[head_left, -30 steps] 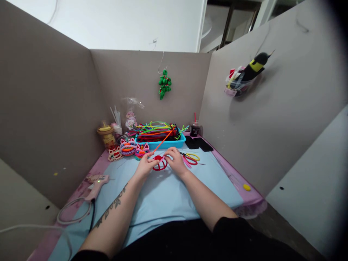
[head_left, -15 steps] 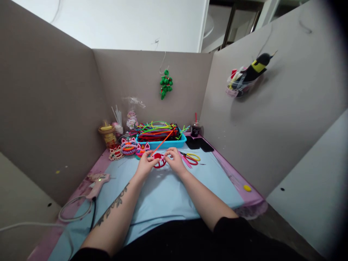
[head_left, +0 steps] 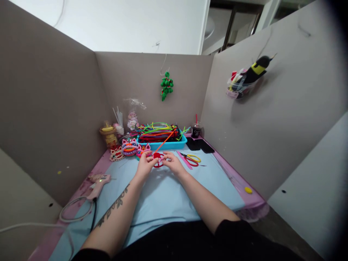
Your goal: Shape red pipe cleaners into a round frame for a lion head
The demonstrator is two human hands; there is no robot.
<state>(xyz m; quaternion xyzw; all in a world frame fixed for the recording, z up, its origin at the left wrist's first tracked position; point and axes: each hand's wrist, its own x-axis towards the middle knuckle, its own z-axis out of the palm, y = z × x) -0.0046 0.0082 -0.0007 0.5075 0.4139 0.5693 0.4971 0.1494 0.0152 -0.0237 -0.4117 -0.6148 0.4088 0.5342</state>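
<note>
Both hands meet over the middle of the blue-covered table. My left hand (head_left: pixel 145 165) pinches the left side of a round red pipe-cleaner frame (head_left: pixel 157 156) with crossing bars. My right hand (head_left: pixel 174 164) has thumb and finger closed on a small pink piece (head_left: pixel 160 160) at the frame's right side; fingertips partly hide it. An orange pipe cleaner (head_left: pixel 164 141) slants from the tray down to my left fingertips; whether they hold it I cannot tell. Right of my right hand lie pink strips (head_left: pixel 185 160) and scissors (head_left: pixel 193 159) with yellow and red handles.
A blue tray (head_left: pixel 174 145) of colourful pipe cleaners stands behind my hands. Finished pipe-cleaner animal heads (head_left: pixel 129 147) sit to its left. A pink glue gun (head_left: pixel 100 185) with its cable lies at left. Dark phones (head_left: pixel 205 145) and a drink cup (head_left: pixel 196 130) are at back right.
My right fingers have moved slightly left and closer to my left fingers over the red frame. The pink piece shows less now. The view has shifted a little.
</note>
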